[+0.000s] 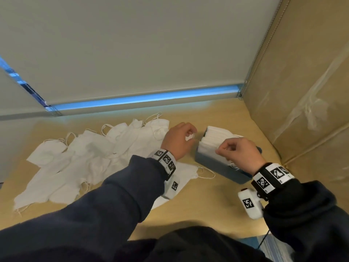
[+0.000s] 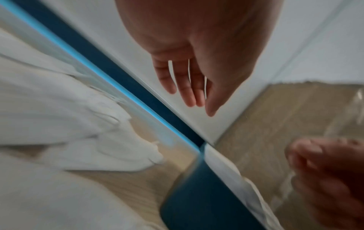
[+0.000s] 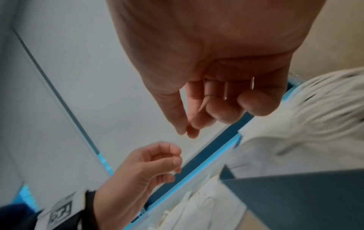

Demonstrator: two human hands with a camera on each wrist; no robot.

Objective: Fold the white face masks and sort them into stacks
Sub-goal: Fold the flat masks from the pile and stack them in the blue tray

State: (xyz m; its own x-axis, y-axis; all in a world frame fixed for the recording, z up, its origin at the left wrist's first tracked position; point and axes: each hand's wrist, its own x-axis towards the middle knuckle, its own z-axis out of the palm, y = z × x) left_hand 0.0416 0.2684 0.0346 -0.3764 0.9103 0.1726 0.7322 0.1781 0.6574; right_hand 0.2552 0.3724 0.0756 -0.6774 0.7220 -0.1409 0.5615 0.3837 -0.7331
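Observation:
A loose pile of unfolded white masks (image 1: 90, 154) (image 2: 59, 109) covers the left of the table. To its right, a blue box (image 1: 222, 169) (image 2: 197, 202) (image 3: 295, 194) holds a row of folded masks (image 1: 215, 137) (image 3: 305, 121) standing on edge. My left hand (image 1: 188, 135) (image 2: 195, 99) (image 3: 167, 161) hovers just left of the box with relaxed fingers and holds nothing. My right hand (image 1: 220, 151) (image 3: 187, 132) is over the near end of the row. Its fingers are curled and its thumb meets its index finger, with nothing visible between them.
A tall taped cardboard box (image 1: 302, 91) walls off the right side. A grey roller blind (image 1: 132, 53) closes the back of the wooden table (image 1: 207, 205). One mask (image 1: 187, 173) lies under my left forearm, its loop trailing toward the blue box.

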